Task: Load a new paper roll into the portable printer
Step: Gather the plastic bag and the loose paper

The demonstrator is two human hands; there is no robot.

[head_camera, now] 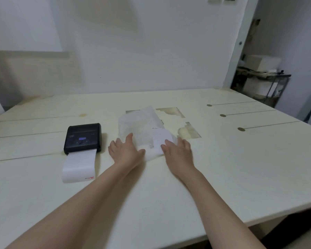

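A black portable printer [83, 137] lies on the pale table [169, 186] at the left, lid shut, with a white paper strip [79, 166] hanging out of its front slot toward me. In the middle lies a translucent white plastic bag [140, 126] with a white paper roll [161, 139] showing at its near end. My left hand [125, 151] rests flat at the bag's near left corner, fingers spread. My right hand [178, 150] lies at the bag's near right edge, its fingertips touching the roll. Neither hand grips anything.
Worn patches [188, 131] mark the tabletop behind the bag. Three slots with round holes [241, 129] run across the right side. The table's right edge [276, 216] drops off near me. A shelf with boxes [262, 78] stands beyond the far right corner.
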